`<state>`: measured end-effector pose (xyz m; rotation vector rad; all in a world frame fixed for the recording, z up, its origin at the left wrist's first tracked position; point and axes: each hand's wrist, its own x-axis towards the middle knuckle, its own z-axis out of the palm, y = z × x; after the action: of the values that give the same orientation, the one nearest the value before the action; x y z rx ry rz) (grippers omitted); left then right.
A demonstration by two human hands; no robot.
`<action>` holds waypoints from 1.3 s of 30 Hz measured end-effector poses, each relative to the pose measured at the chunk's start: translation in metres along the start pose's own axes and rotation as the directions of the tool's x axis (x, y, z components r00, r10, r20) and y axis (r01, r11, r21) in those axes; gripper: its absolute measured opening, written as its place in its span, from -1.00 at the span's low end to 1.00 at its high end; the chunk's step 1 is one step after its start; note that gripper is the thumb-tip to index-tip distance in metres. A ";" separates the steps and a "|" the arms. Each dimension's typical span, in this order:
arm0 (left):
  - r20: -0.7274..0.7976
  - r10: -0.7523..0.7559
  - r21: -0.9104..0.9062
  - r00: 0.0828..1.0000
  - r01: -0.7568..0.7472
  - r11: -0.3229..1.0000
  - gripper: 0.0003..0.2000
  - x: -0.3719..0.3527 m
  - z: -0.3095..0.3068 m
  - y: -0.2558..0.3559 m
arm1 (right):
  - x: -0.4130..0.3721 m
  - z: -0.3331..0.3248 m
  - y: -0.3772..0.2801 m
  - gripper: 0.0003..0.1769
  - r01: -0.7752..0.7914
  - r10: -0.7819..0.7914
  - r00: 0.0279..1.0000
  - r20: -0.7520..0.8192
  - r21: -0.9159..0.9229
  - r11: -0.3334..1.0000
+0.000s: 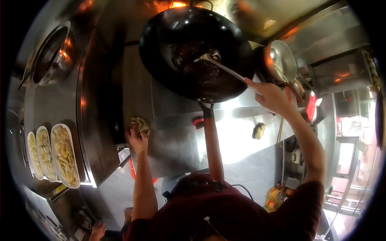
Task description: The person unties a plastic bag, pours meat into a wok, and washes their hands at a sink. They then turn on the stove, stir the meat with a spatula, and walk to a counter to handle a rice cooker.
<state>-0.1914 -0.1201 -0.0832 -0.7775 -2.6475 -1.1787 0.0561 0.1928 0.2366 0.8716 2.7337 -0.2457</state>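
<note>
A black wok [148, 44] with a wooden handle [214, 148] sits on the stove, dark glossy sauce [197, 74] in its bottom. My right hand [273, 97] is closed around the end of a long pale spatula [227, 69] that reaches over the wok's right rim. The spatula's tip rests in or just above the sauce; its exact shape is hard to make out. On the left, my left hand [138, 140] grips a crumpled brownish cloth [139, 124] at the left front edge of the steel stove top [173, 138].
Flames [177, 5] glow behind the wok. To its right is a metal pan [280, 62]; a small crumpled rag [259, 131] lies nearer. On the left counter stand a steel bowl [60, 60] and oval plates of food [66, 156]. Another person's hand [97, 231] shows at lower left.
</note>
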 end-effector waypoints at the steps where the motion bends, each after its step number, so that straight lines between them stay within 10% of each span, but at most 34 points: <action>1: -0.017 0.004 -0.005 1.000 -0.004 1.000 -0.64 -0.001 0.000 -0.002 | -0.006 -0.001 0.005 -0.37 0.008 -0.008 1.000 -0.009 -0.023 1.000; 10: 0.018 -0.034 0.068 0.999 0.033 0.997 -0.63 -0.001 0.001 0.000 | -0.049 -0.017 0.003 -0.32 -0.153 0.182 0.963 0.197 -0.156 0.976; 15: 0.014 -0.026 0.061 1.000 0.025 0.998 -0.63 -0.002 0.004 -0.004 | -0.050 -0.048 0.002 -0.36 -0.185 0.174 0.981 0.085 0.149 0.971; 19: 0.015 0.002 0.016 1.000 -0.002 1.000 -0.62 0.000 0.002 -0.001 | -0.019 -0.010 0.011 -0.40 0.016 -0.013 0.980 -0.199 0.015 1.000; 27: 0.024 -0.029 0.057 0.999 0.027 0.998 -0.62 -0.003 0.002 -0.003 | -0.017 -0.043 0.006 -0.33 -0.196 0.182 0.972 0.147 0.082 0.977; 31: 0.010 -0.027 0.086 1.000 0.026 0.996 -0.63 -0.003 0.004 -0.003 | -0.017 -0.031 0.010 -0.36 0.057 -0.050 0.992 -0.112 0.055 0.997; 39: -0.012 0.018 0.077 1.000 -0.017 0.997 -0.63 0.000 0.003 -0.001 | -0.015 -0.051 0.003 -0.42 -0.084 0.080 0.996 0.037 0.127 0.988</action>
<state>-0.1917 -0.1187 -0.0859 -0.7754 -2.6529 -1.0675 0.0601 0.1994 0.2892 1.0021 2.6700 -0.4189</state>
